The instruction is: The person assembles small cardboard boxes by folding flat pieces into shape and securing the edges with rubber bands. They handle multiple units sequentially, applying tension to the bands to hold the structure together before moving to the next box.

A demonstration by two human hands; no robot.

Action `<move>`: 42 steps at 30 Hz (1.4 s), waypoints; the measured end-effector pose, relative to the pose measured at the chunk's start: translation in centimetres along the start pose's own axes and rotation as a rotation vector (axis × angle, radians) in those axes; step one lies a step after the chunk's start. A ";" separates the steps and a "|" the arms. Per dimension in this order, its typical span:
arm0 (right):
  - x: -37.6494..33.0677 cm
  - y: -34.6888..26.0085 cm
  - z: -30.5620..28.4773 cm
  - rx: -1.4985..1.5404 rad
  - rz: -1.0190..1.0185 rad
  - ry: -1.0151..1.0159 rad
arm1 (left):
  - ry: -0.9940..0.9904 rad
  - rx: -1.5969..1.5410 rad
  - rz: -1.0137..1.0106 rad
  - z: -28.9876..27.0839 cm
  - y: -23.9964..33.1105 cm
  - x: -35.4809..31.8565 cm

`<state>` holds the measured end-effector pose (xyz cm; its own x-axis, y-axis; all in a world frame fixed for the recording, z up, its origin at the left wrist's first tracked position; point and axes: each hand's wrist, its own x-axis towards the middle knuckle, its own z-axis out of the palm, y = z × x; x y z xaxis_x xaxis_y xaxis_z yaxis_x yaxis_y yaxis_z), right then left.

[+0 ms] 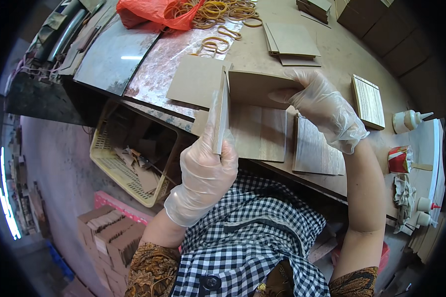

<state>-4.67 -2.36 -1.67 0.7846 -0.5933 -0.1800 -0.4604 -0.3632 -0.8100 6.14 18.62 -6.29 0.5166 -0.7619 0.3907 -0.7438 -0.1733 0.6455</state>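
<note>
My left hand point(203, 171), in a clear thin glove, grips a narrow wooden board point(222, 114) held on edge, thumb on one side and fingers on the other. In my gloved right hand point(327, 109) is a wider brown panel point(256, 88), pinched at its right end. The two pieces meet at a corner near the panel's left end; whether they are joined I cannot tell. Below them a wood-grain board point(262, 131) lies at the table's near edge. Another wood-grain board point(314, 148) lies to its right, under my right wrist. A plain board point(195, 79) rests behind my left hand.
Rubber bands point(215, 15) and a red plastic bag point(156, 12) lie at the far left. Boards are stacked at the back point(295, 42) and right point(369, 101). A squeeze bottle point(406, 121) and red tin point(399, 159) stand at right. A yellow crate point(101, 163) holds scraps below left.
</note>
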 end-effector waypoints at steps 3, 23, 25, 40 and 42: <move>0.2 0.9 0.1 0.102 -0.058 0.001 | -0.006 0.013 -0.004 -0.1 0.2 0.1; 0.0 0.4 0.3 -0.090 -0.195 0.076 | -0.004 0.074 -0.002 0.0 0.2 0.1; 0.2 0.6 0.3 -0.069 -0.217 0.104 | 0.010 0.067 0.013 0.0 0.4 0.2; -1.4 0.4 -0.7 0.099 -0.436 0.162 | -0.216 -0.723 -0.184 -3.1 -1.1 0.3; -3.3 -1.0 -3.6 0.349 -0.325 0.007 | -0.138 -0.558 -0.139 -4.4 -2.4 -0.6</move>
<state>-8.27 -2.63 1.75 0.8614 -0.4944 0.1162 -0.0239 -0.2681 -0.9631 9.48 22.25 -5.18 0.5051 -0.8364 0.2129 -0.3181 0.0488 0.9468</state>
